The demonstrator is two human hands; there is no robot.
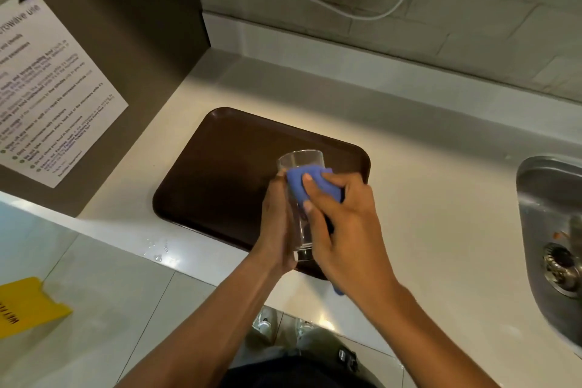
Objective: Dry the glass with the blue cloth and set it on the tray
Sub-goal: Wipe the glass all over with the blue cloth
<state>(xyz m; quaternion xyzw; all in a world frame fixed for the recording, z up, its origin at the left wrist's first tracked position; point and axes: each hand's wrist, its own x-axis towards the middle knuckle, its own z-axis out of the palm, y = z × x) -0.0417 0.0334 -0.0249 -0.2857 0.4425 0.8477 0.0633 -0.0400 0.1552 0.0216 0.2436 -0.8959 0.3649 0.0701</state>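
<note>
Fingers (pixel 310 195) of the right hand (pixel 343 230) were wrapped around the blue cloth (pixel 299 183), which was pressed against the side of the glass (pixel 300 161). The glass was held from the other side by the left hand (pixel 277 224), with its fingers closed around the clear wall. The glass was kept up in the air, over the near right part of the brown tray (pixel 220 167). Its long side was tipped a little, with the open mouth pointing up and away and the thick bottom down near the wrists. The tray lay straight below and beyond the glass, so only a short move down was thought to be needed. On the notice (pixel 47 98) at the left, "microwave use" could partly be read. The yellow sign (pixel 28 305) had writing too, but it was cut off.
</note>
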